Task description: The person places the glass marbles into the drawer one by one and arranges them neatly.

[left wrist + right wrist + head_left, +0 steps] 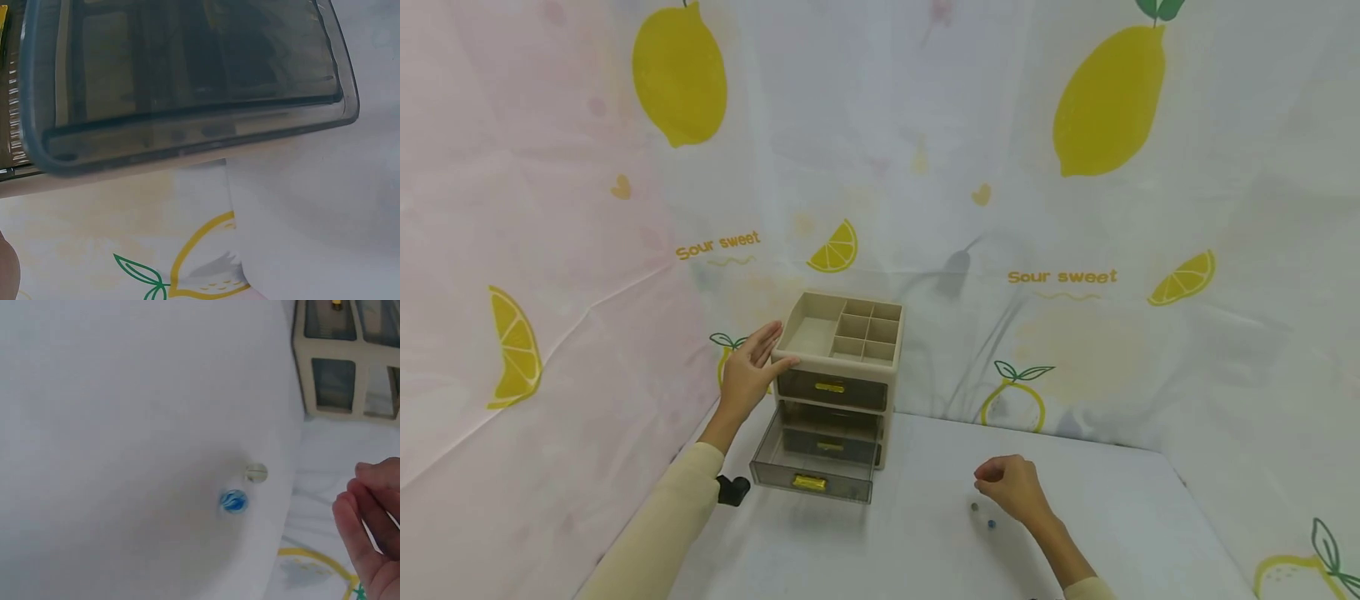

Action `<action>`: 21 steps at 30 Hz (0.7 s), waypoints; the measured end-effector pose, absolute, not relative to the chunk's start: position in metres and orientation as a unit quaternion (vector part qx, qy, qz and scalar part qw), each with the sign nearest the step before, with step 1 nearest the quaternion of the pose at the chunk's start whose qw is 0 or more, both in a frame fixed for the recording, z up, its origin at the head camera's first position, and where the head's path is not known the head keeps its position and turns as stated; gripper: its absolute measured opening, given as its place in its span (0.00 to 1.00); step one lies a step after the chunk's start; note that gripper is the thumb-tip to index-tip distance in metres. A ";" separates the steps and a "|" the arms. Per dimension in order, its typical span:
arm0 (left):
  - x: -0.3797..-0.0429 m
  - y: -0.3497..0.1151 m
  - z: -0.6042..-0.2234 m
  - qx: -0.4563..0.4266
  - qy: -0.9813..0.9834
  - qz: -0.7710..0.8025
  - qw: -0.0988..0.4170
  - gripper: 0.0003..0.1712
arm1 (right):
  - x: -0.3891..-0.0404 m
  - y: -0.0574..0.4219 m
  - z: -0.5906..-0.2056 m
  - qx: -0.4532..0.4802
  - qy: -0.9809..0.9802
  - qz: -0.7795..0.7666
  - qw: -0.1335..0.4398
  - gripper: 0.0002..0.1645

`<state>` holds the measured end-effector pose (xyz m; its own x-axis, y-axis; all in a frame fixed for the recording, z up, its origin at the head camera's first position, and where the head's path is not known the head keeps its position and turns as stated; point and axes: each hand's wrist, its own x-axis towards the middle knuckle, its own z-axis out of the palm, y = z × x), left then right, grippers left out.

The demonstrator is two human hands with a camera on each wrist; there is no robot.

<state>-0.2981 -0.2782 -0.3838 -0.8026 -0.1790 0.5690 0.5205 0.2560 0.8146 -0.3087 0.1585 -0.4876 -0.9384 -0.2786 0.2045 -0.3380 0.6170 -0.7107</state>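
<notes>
A beige organizer box (838, 363) stands on the table with its lower smoky drawer (811, 482) pulled out. My left hand (749, 372) rests at the box's top left corner, thumb along the front edge and straight fingers along the side. In the left wrist view the drawer's clear front (187, 134) fills the upper part. Over the table my right hand (1011, 487) hovers, its fingers loosely bent with the tips close together and nothing visible between them. Below it lie a blue-swirled marble (234, 501) and a pale clear marble (256, 472), close beside each other.
Divided compartments (867, 329) top the box, and a closed drawer (831, 388) sits just beneath them. A small black object (733, 490) lies left of the open drawer. Lemon-printed sheeting (925, 333) stands behind the white table (925, 533).
</notes>
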 end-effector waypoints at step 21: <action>-0.297 -0.278 -0.383 -0.109 -0.740 -0.596 0.292 0.41 | -0.298 0.189 -0.519 0.111 -0.934 0.338 -0.022 0.07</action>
<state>-0.2970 -0.2775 -0.3831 -0.8057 -0.1861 0.5623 0.5100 0.2647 0.8184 -0.2981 0.1894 -0.5187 -0.9743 -0.2229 0.0333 -0.1926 0.7468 -0.6365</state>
